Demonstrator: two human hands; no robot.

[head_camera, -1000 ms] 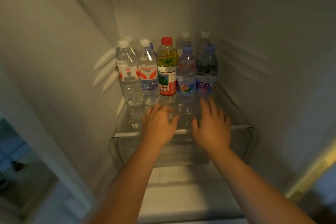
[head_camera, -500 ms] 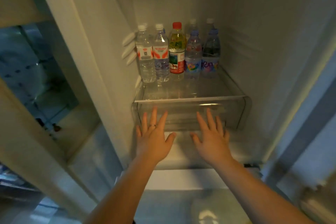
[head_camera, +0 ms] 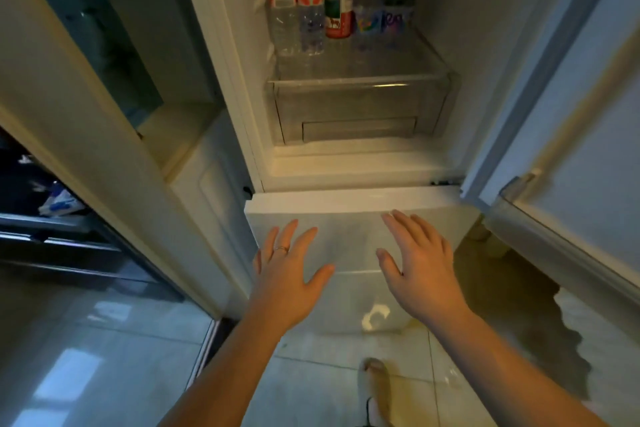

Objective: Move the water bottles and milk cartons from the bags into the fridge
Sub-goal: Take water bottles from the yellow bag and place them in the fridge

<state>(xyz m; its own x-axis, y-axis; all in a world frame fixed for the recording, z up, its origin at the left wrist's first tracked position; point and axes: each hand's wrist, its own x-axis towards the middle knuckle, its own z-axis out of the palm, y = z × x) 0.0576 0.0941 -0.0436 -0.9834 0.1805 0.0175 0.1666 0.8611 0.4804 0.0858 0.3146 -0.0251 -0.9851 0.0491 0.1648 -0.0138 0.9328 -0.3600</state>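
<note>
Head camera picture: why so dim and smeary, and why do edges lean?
Head view: light is dim and warm. Head view: the bottles are smeared, probably motion blur; the left hand and right hand look sharper. Head view: pale glare patches on the floor tiles. Head view: the wide lens makes the open fridge door lean outward.

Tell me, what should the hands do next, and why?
Probably turn away to the bags, which are not in view, and fetch another bottle or carton. The left hand and right hand are both open and hold nothing, the bottles stand at the back of the shelf with bare room in front, and no milk carton shows there.
</note>
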